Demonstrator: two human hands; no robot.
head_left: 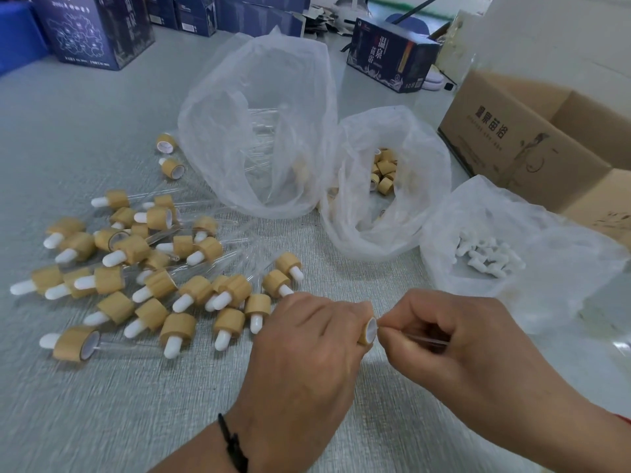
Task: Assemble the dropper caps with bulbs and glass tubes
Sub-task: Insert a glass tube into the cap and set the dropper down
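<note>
From the head camera: the left hand curls round one bamboo-coloured cap, its white-lined open end turned to the right. The right hand pinches one glass tube between thumb and fingertips, the tube's near end right at the cap's mouth — whether it is already seated inside cannot be told.

To the left on the grey table lies a heap of finished droppers, roughly thirty-five by count, though overlap makes the number unsure; each shows a white bulb and a tan collar.

Three clear plastic bags stand beyond the hands: the tallest bag holds loose glass tubes, the middle bag holds bare caps — about a dozen visible — and the right bag holds a cluster of white bulbs, too bunched to count.

One open cardboard carton sits at far right, one dark printed box behind the bags, and several more dark boxes along the far edge.
</note>
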